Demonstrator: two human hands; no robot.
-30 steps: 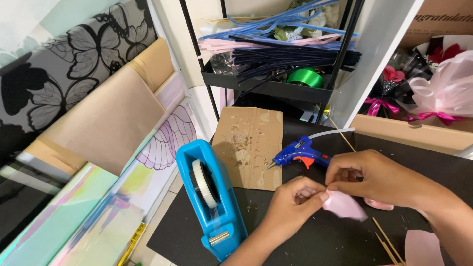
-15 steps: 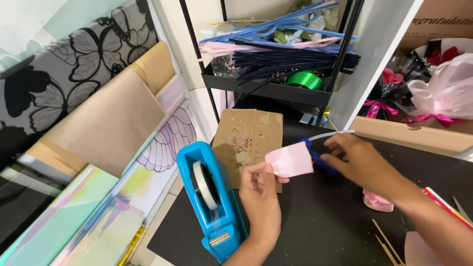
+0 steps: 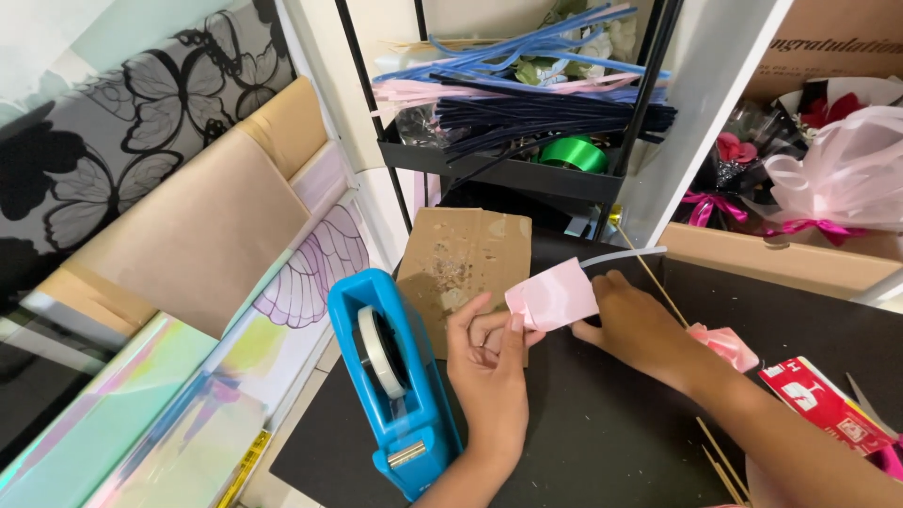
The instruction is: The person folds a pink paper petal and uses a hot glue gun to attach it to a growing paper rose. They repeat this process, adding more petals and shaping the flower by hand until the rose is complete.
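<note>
pink paper, a small folded piece [image 3: 553, 299], sits pinched at the fingertips of the left hand [image 3: 489, 372] over a black mat [image 3: 602, 423], at about the centre of the view, just above a scrap of brown cardboard [image 3: 461, 263] flecked with dried glue. the right hand [image 3: 640, 325], at three o'clock from the paper, is curled down on the mat with its fingers hidden behind the piece, so whether it grips something there or only rests cannot be told; a pale cable [image 3: 625, 256] arcs out from behind it toward one o'clock. the step in hand looks like shaping or fixing this one petal-like piece, with the left hand presenting it and the right working behind; the next move would seem to call for a steady hold on the fold while its free edge is secured. counted: one blue tape dispenser [image 3: 395, 386] at eight o'clock, carrying one roll; one cardboard scrap; one pink ribbon bow [image 3: 726, 344] at four o'clock beside the right wrist; one red packet [image 3: 823, 404] farther out at four; at least three thin wooden skewers [image 3: 720, 461] near five. at twelve o'clock a black rack [image 3: 508, 169] holds one green ribbon spool [image 3: 574, 153] and a heap of blue, pink and dark strips too tangled to count.
</note>
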